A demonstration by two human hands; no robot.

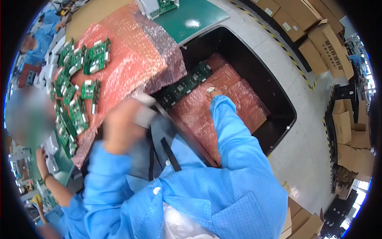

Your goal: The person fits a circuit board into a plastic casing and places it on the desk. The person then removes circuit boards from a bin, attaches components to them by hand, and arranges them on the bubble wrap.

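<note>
My right hand (215, 93) reaches down into a black bin (274, 97), with white coverings at its fingertips. It lies low over a pink bubble-wrap sheet (238, 99), fingers stretched toward a row of green circuit boards (187, 84) along the bin's side. My left hand (122, 125) is raised between the bin and the pink bubble wrap (127, 59) on the table. Motion smears its fingers; a whitish blurred shape (145, 114) shows at them, and I cannot tell whether it is held. Several loose green circuit boards with white connectors (95, 56) lie on the table's wrap.
A green table (199, 18) adjoins the bin, with a white device at its far edge. At left, another person's arm (55, 187) extends beside the table. Cardboard boxes (326, 47) stand along the right, beyond a tiled floor (306, 139) with yellow-black tape.
</note>
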